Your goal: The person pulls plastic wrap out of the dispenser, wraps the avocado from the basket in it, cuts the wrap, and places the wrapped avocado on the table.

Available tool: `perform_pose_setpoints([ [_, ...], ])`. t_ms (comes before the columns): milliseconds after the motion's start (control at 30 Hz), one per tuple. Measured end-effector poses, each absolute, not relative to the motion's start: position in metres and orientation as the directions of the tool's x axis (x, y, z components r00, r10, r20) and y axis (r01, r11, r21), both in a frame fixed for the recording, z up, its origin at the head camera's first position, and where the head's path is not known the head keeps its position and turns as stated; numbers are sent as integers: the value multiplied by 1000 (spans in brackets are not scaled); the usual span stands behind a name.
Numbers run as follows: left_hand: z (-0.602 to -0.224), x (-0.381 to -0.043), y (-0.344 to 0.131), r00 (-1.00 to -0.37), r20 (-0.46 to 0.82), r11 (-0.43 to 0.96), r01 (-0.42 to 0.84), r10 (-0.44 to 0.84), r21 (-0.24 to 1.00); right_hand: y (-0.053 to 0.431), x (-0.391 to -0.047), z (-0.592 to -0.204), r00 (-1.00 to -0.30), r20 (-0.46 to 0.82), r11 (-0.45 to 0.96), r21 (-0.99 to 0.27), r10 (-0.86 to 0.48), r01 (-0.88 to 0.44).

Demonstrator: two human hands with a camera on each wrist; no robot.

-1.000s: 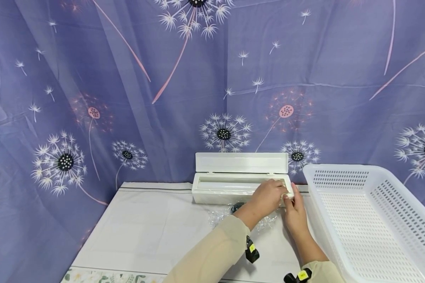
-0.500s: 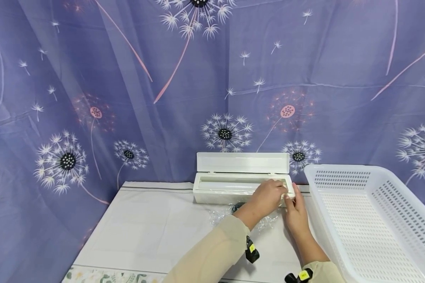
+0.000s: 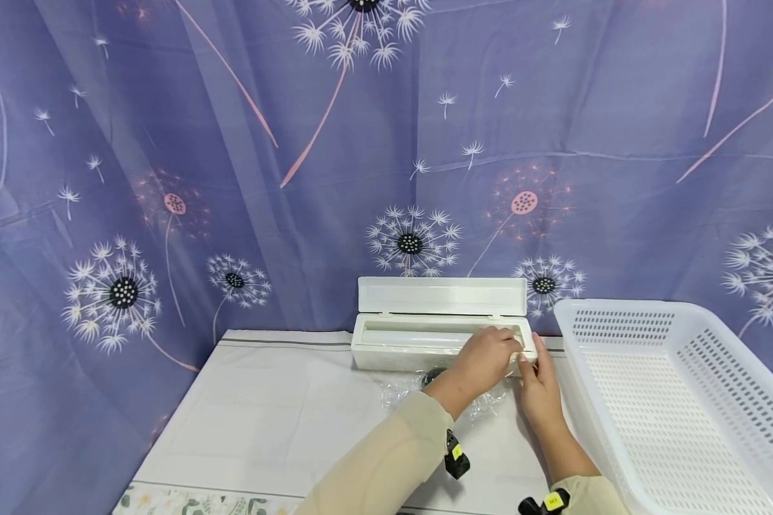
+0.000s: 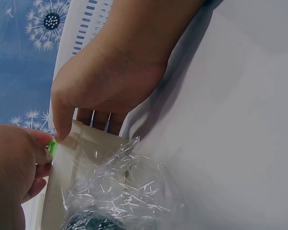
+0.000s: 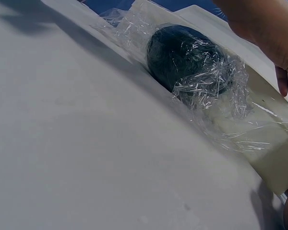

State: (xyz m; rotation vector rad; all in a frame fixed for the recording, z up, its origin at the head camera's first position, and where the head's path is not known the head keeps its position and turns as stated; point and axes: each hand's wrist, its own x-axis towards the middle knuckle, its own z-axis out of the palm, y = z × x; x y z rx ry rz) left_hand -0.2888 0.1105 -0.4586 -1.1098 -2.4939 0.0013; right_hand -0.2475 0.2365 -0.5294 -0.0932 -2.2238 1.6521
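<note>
A white plastic-wrap dispenser (image 3: pixel 386 359) stands at the back of the table with its lid (image 3: pixel 441 295) raised and a roll of film (image 3: pixel 419 339) inside. At its right end, my left hand (image 3: pixel 483 361) pinches a small green slide cutter (image 4: pixel 52 148), best seen in the left wrist view. My right hand (image 3: pixel 540 397) grips the dispenser's right end, thumb on the front edge, fingers around the side. Against the dispenser's front lies a dark rounded object (image 5: pixel 180 55), loosely covered by crumpled clear film (image 5: pixel 211 88); in the head view my left wrist partly hides it.
To the right stands a large white perforated basket (image 3: pixel 592 400), close beside my right forearm. A purple dandelion-print curtain (image 3: pixel 322 236) hangs right behind the table (image 3: pixel 264 415), which has a white cloth on it.
Both hands keep the same hold at the dispenser's right end. The head view has shifted very slightly; nothing else visibly moves.
</note>
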Motion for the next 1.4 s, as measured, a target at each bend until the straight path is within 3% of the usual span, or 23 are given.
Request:
perform_pose_setpoints([
  [1400,-458,-286,101,-607,366,696,693,705,-190,236,-246,-529,-927,258,302,-938,271,-172],
])
